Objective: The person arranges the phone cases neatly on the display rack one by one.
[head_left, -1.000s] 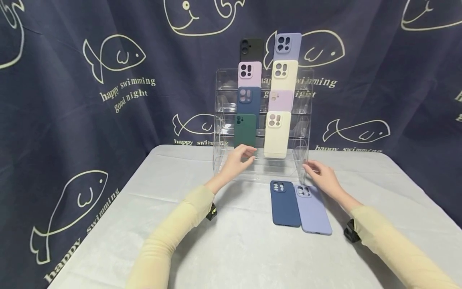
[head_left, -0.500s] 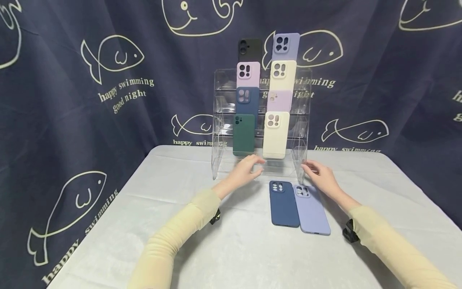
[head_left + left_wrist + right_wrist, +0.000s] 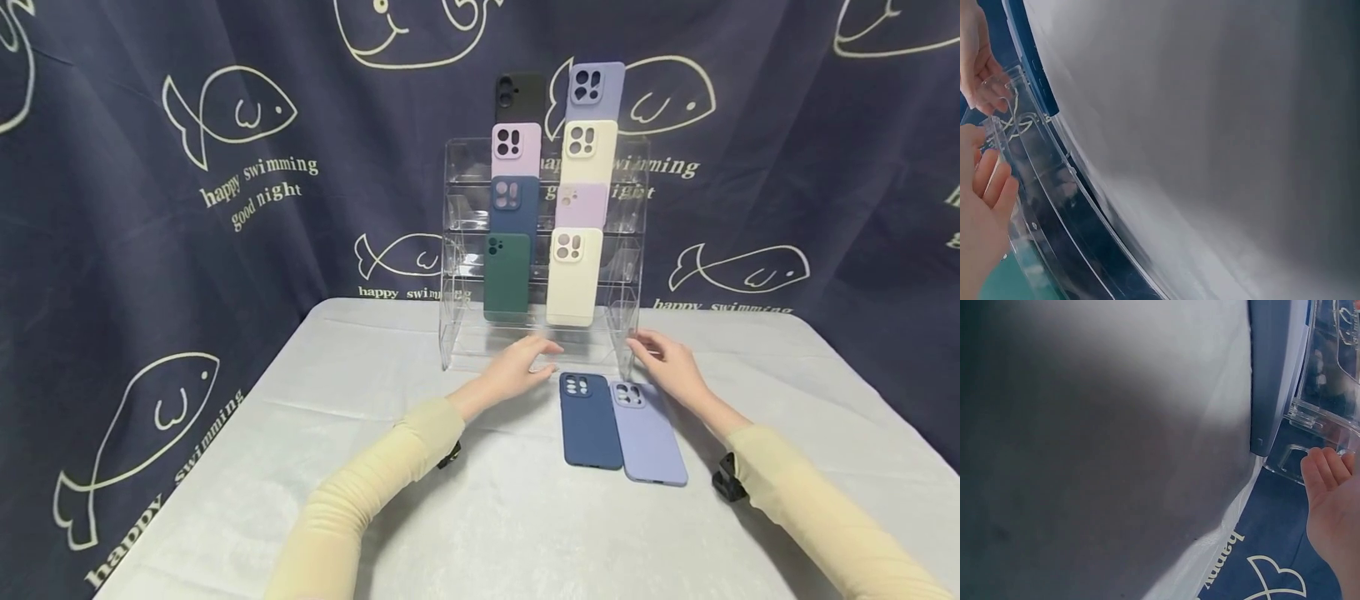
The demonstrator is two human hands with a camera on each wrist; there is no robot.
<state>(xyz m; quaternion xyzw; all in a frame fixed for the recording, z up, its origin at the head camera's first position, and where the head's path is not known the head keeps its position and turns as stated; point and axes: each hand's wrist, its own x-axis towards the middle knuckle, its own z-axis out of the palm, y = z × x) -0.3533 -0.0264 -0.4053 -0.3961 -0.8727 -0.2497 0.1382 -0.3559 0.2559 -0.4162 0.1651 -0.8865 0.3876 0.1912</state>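
Observation:
A clear acrylic tiered rack point(image 3: 540, 362) stands on the table. My left hand point(image 3: 513, 369) hovers in front of its lowest step with fingers loosely bent and holding nothing. Just right of that hand a dark blue phone case point(image 3: 592, 429) lies flat, beside a periwinkle phone case point(image 3: 652, 442). At the rack's right side panel is my right hand point(image 3: 670, 362), fingertips at the panel's edge; whether they press on it is unclear. The right wrist view shows those fingers point(image 3: 1321, 472) fairly straight. A green case point(image 3: 507, 279) and a cream case point(image 3: 573, 287) lean on the front tier.
Higher tiers hold a black case point(image 3: 525, 98), a lilac case point(image 3: 517, 167), a blue case point(image 3: 521, 217) and several others in a right column. The pale tablecloth point(image 3: 360, 358) reaches a dark curtain point(image 3: 262, 192) with fish drawings behind.
My left hand has moved down and to the right, from the green case's lower edge to near the flat dark blue case. My right hand stays at the rack's side.

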